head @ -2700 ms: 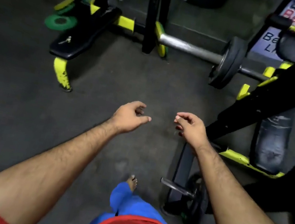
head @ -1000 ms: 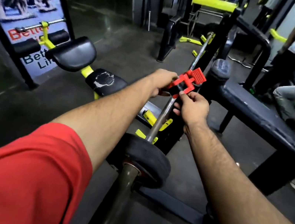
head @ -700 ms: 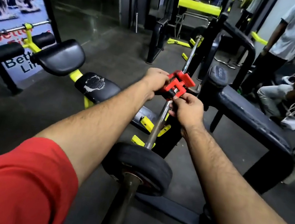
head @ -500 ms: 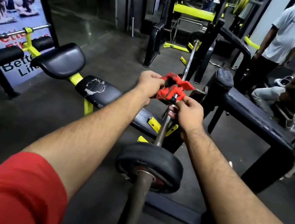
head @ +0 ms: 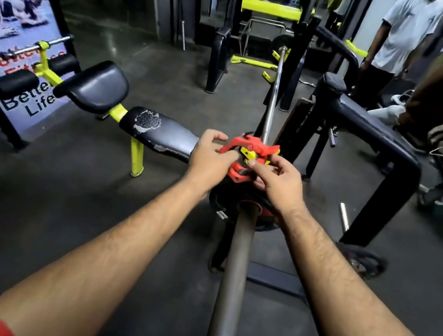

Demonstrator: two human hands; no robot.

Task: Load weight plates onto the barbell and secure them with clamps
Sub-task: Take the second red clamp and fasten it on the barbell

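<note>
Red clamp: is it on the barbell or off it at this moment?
Cannot tell. Both hands, left hand and right hand, hold the red clamp over the barbell, hiding whether it encircles the shaft.

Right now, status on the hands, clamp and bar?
Both hands on red clamp: left, right. Clamp beyond the plate, lever up, looks unlocked. Sleeve bare this side. Nothing in the way.

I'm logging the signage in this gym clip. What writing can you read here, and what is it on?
"Life": black letters, poster at left.
"Bette": black, above "Life", cut off by a black pad.
"Bo...": red, partly hidden by a yellow frame.
The red clamp, plate and barbell show no readable text.
</note>
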